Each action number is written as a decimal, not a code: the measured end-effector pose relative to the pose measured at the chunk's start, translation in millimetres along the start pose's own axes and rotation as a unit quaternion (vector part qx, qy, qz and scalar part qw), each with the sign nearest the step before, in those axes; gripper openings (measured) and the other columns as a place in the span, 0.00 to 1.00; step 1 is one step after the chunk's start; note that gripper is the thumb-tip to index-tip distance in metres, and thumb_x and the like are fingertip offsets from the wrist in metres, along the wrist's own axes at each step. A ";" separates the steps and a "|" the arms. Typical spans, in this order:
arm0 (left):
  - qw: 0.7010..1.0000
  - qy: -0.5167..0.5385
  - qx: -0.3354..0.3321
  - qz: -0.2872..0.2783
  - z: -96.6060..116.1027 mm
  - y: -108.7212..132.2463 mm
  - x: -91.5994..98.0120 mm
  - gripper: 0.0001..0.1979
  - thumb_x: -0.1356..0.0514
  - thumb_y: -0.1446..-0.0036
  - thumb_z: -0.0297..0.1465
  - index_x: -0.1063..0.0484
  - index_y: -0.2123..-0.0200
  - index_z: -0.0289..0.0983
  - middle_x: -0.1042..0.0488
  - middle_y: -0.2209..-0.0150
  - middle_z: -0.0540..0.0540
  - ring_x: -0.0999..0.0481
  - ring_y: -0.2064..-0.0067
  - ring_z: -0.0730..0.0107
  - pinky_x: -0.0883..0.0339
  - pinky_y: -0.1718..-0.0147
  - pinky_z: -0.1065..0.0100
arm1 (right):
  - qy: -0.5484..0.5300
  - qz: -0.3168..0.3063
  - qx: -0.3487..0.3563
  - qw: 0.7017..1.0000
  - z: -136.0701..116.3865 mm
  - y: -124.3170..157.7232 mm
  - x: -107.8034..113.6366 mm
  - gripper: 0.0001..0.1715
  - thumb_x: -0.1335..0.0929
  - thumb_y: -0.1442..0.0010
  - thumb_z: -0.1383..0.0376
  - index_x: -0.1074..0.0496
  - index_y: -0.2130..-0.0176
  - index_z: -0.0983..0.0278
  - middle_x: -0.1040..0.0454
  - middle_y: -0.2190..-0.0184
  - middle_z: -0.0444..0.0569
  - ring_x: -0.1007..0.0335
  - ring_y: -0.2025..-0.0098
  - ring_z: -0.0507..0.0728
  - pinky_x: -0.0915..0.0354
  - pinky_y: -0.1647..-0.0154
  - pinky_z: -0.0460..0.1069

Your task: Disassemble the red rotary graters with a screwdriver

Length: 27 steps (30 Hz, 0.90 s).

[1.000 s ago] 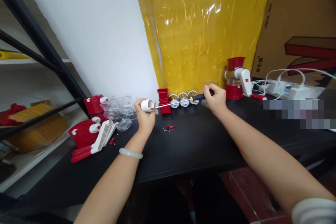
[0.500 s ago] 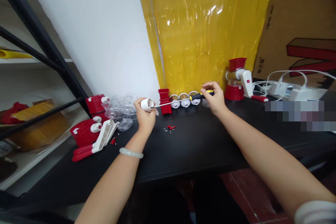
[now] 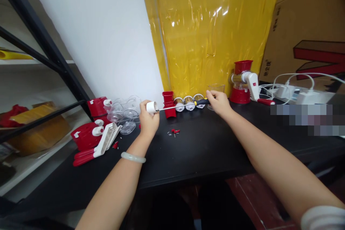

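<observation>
My left hand point(image 3: 148, 119) is closed around a white round plastic part point(image 3: 151, 107), its open end turned to the right. My right hand point(image 3: 219, 102) grips the black and yellow handle of a long screwdriver point(image 3: 178, 107). The shaft runs level to the left, and its tip meets the opening of the white part; how deep it reaches is hidden. Below lie small red parts point(image 3: 175, 131) with tiny metal pieces, probably screws, on the black table point(image 3: 199, 158). Behind the shaft stand red plastic hoppers point(image 3: 169, 109) and several metal grater drums with white ends point(image 3: 189, 103).
Red bases point(image 3: 84, 136), clear plastic parts point(image 3: 128, 126) and white crank handles with red grips point(image 3: 104, 143) crowd the left. An assembled red and white rotary grater point(image 3: 240, 82) stands at the back right, near white chargers and cables point(image 3: 307, 95). A black shelf frame point(image 3: 51, 43) borders the left.
My right hand has turned on the screwdriver handle, from spread fingers to a more wrapped grip. The white part has shifted slightly, its opening now facing more to the right.
</observation>
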<state>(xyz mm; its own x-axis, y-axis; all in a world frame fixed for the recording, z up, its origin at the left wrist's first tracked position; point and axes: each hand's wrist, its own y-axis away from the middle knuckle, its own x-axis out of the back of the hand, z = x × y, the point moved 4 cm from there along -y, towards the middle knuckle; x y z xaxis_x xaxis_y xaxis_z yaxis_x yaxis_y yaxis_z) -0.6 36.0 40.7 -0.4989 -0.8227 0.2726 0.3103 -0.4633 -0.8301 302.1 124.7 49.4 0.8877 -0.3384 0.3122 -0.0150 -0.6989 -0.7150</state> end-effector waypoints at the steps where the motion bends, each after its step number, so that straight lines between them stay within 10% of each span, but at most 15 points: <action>1: 1.000 -0.017 0.011 -0.016 -0.6 -1.0 0.0 0.22 0.40 0.52 0.23 0.39 0.53 0.41 0.29 0.65 0.49 0.25 0.64 0.66 0.33 0.64 0.68 | 0.010 0.000 0.000 1.000 -0.7 -0.6 -0.6 0.26 0.40 0.39 0.50 0.40 0.82 0.61 0.42 0.85 0.43 0.43 0.79 0.53 0.49 0.74 0.49; 11: 0.973 -0.079 0.100 -0.195 -1.6 -4.7 -5.6 0.16 0.42 0.50 0.26 0.38 0.57 0.42 0.28 0.71 0.51 0.23 0.71 0.64 0.32 0.71 0.68 | 0.016 -0.008 -0.006 1.000 7.5 -4.6 -2.4 0.19 0.39 0.44 0.54 0.37 0.80 0.61 0.38 0.82 0.44 0.40 0.75 0.54 0.47 0.71 0.49; 18: 0.879 0.001 0.318 -0.355 -14.8 10.7 -20.0 0.18 0.42 0.55 0.23 0.40 0.60 0.40 0.34 0.80 0.54 0.28 0.82 0.64 0.32 0.82 0.67 | -0.031 -0.035 0.022 0.999 18.7 -5.2 -10.1 0.17 0.34 0.44 0.52 0.34 0.75 0.61 0.30 0.76 0.45 0.34 0.70 0.55 0.40 0.65 0.50; 23: 0.870 0.020 0.342 -0.355 -19.4 12.2 -22.5 0.18 0.42 0.56 0.22 0.39 0.60 0.39 0.35 0.81 0.55 0.28 0.82 0.65 0.31 0.81 0.67 | -0.185 -0.033 -0.008 0.982 24.7 -6.0 -17.5 0.26 0.27 0.53 0.47 0.33 0.62 0.59 0.27 0.68 0.45 0.30 0.64 0.56 0.34 0.58 0.53; 27: 0.885 0.000 0.320 -0.337 -21.6 12.7 -24.8 0.20 0.40 0.55 0.23 0.39 0.57 0.38 0.34 0.81 0.54 0.26 0.81 0.62 0.31 0.82 0.66 | -0.250 -0.084 -0.135 0.955 35.5 -4.2 -24.7 0.28 0.32 0.50 0.39 0.32 0.65 0.59 0.28 0.73 0.45 0.30 0.71 0.55 0.35 0.71 0.50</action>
<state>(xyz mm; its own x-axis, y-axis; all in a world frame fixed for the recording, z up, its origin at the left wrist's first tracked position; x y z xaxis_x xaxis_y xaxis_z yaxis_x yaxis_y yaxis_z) -1.8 57.7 12.8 -0.7450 -0.2881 0.6017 0.3373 -0.9408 -0.0328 296.5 158.4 22.5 0.9957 0.0893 0.0224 0.0893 -0.8772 -0.4718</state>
